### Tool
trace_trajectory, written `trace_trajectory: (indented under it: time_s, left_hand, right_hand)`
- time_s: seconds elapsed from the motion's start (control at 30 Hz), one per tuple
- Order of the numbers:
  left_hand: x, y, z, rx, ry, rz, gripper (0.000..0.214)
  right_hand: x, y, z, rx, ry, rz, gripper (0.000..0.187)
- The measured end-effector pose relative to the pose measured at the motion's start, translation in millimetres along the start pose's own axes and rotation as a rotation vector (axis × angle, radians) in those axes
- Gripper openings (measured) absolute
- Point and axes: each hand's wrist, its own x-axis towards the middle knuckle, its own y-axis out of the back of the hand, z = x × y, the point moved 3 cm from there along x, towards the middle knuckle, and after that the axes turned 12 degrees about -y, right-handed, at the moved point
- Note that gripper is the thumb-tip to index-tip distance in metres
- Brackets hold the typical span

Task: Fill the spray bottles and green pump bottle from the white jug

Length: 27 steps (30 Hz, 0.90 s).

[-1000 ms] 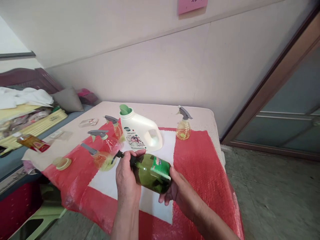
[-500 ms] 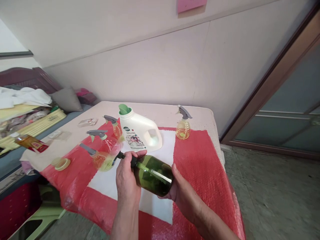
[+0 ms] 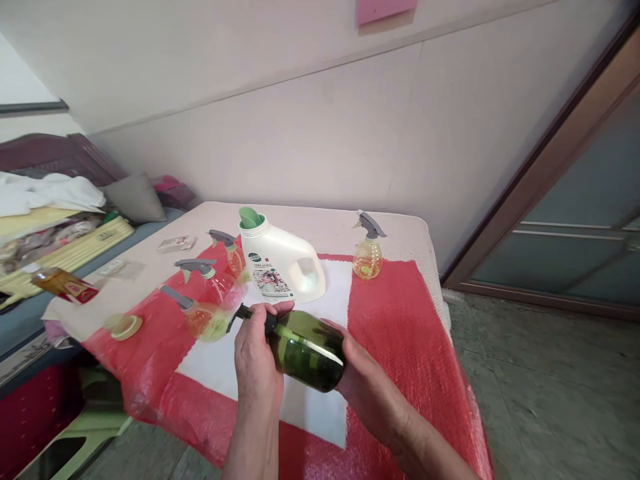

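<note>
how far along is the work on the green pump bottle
Done: four small spray bottles stand capped, holding yellowish liquid. In hand: the green bottle lies sideways between both hands, left hand at its black pump, right hand around its base. Left: the pump sits on the neck; the white jug stands uncapped.

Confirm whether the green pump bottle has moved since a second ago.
Yes: the green pump bottle rolled in place, its label now hidden; no shift against the white detergent jug.

The right hand (image 3: 366,385) hides the base of the green bottle (image 3: 303,350).
</note>
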Motion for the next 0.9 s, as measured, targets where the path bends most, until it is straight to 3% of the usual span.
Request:
trace_trajectory:
  time_s: [0.13,0.2,0.37,0.5,0.6,0.8,0.9]
  left_hand:
    - [-1,0.5,1,0.028,-0.029,-0.035,0.028]
    - [-3,0.0,0,0.032,-0.037,-0.083,0.028]
    - [-6,-0.8,-4,0.077,-0.089,-0.157,0.027]
    - [-2,2.2,-6,0.060,-0.082,-0.077,0.027]
    - [0,2.5,-5,0.018,-0.067,-0.078,0.031]
    - [-3,-1.9,-2,-0.039,-0.049,-0.199,0.031]
    - [-4,-4.1,-2,-0.041,0.008,-0.233,0.032]
  right_hand:
    - [-3,0,-3,-0.030,0.033,-0.022,0.065]
    - [1,6,3,0.011,-0.057,0.035,0.053]
    - [10,11,19,0.055,-0.308,0.072,0.072]
    - [4,3,11,0.123,-0.111,0.009,0.058]
    - [-3,-4,3,0.108,0.041,-0.101,0.066]
    - [-5,0,-4,0.024,0.159,-0.078,0.067]
    - [-3,5,-3,-0.041,0.154,-0.062,0.057]
